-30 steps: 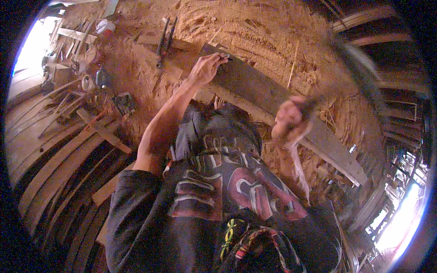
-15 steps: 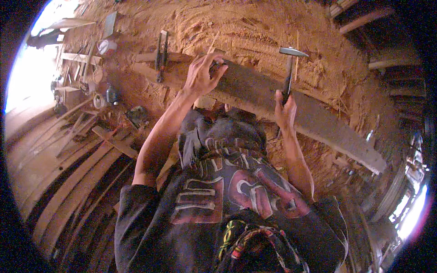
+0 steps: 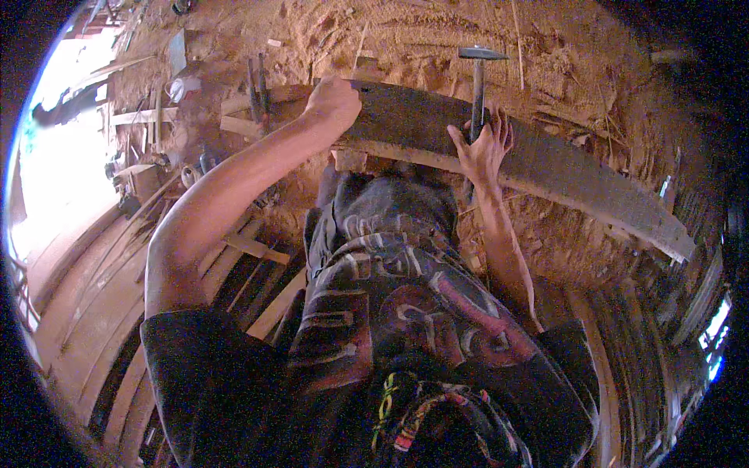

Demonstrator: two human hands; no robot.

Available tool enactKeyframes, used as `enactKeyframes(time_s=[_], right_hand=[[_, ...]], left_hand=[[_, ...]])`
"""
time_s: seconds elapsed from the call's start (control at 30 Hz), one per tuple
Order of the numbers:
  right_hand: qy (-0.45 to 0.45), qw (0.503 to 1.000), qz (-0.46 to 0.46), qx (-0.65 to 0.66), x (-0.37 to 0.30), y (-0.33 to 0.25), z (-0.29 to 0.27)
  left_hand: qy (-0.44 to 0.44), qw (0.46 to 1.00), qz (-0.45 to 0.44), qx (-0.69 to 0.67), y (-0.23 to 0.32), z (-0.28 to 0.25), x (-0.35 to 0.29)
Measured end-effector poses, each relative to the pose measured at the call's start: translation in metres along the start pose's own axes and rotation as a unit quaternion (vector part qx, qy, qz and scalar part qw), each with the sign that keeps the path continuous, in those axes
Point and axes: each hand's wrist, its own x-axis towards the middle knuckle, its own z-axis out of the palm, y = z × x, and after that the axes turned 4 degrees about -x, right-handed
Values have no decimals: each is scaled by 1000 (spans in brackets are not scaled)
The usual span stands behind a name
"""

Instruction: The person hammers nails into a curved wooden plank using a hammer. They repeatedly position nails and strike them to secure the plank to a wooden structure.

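My left hand [image 3: 334,105] is closed in a fist at the left part of a long, dark wooden board [image 3: 421,117]. Whatever its fingers hold, if anything, is hidden. A small dark spot shows in the board just beside that fist. My right hand [image 3: 484,150] is over the middle of the board with its fingers spread. Between its thumb and fingers passes the handle of a hammer [image 3: 478,90], whose metal head points away from me beyond the board's far edge. The palm hides part of the handle, and its lower end shows below the hand.
Under the board's near edge sits a small wood block [image 3: 349,161]. A dark two-legged tool [image 3: 259,90] lies by its left end. Sawdust-covered ground [image 3: 437,31] spreads beyond. Long planks [image 3: 101,312] lie at left, near a white container [image 3: 184,88].
My left hand has gone from loosely curled fingers to a fist, its elbow swung out left. My right fingers have spread apart around the hammer handle. The whole view has shifted slightly.
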Motion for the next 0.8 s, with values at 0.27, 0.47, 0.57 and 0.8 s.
enactKeyframes(time_s=[0.27,0.47,0.57,0.8], right_hand=[[-21,1000,7,17,2,-5,-16],[-25,999,29,31,4,-3,-19],[-7,1000,4,24,4,-1,-17],[-24,999,25,20,8,-8,-18]], left_hand=[[43,998,-35,-37,-16,10,-34],[116,980,-55,-152,-32,36,-54],[127,960,-75,-237,-51,88,-64],[19,914,-189,-360,-16,85,-73]])
